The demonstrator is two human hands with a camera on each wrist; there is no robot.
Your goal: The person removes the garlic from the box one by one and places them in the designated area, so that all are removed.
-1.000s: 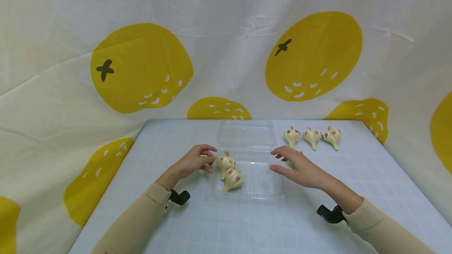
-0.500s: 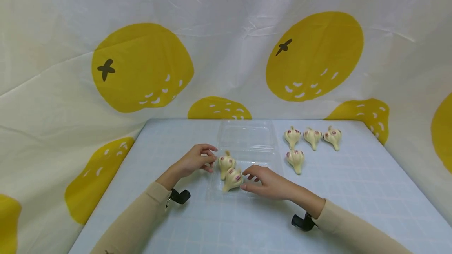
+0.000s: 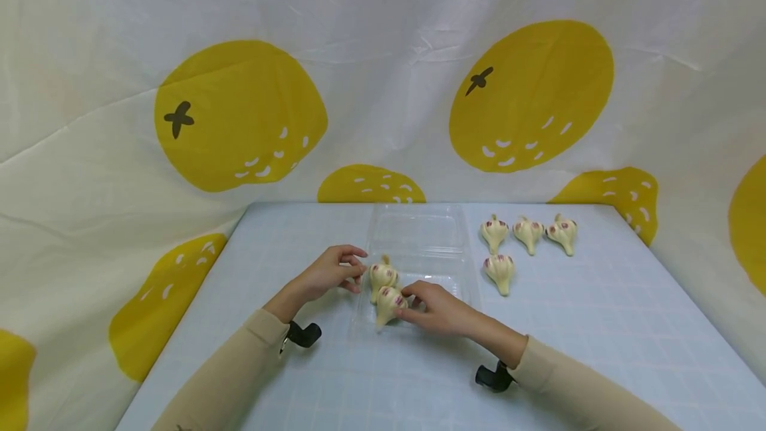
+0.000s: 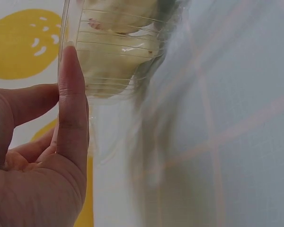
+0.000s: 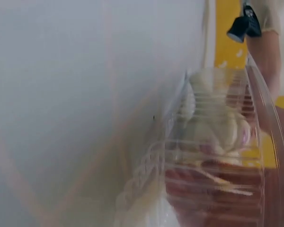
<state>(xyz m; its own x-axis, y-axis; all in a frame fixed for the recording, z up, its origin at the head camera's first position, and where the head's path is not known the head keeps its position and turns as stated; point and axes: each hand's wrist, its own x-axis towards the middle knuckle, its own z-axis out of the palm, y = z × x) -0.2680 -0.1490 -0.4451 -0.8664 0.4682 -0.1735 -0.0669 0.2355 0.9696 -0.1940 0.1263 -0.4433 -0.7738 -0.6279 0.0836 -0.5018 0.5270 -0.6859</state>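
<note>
A clear plastic clamshell container (image 3: 468, 285) lies with its lid (image 3: 419, 228) folded back. Two cream garlic bulbs with purple marks are in its left side, one bulb (image 3: 383, 274) behind the other (image 3: 389, 303). My right hand (image 3: 441, 310) reaches over the near side and pinches the front bulb between thumb and fingers. Through the ribbed wall in the right wrist view, fingers (image 5: 194, 194) show beside the garlic. At the container's left edge, my left hand (image 3: 330, 274) holds the rim, its thumb (image 4: 72, 99) along the wall in the left wrist view.
Right of the lid, three garlic bulbs stand in a row: one bulb (image 3: 494, 233), a middle bulb (image 3: 529, 234) and another bulb (image 3: 562, 233). A single bulb (image 3: 499, 273) lies nearer, beside the container. The table (image 3: 347, 384) meets a lemon-print cloth (image 3: 383, 98) behind.
My right hand has moved left and nearer from the container's right edge to the front bulb and taken hold of it. That bulb has shifted slightly left. My left hand has stayed put.
</note>
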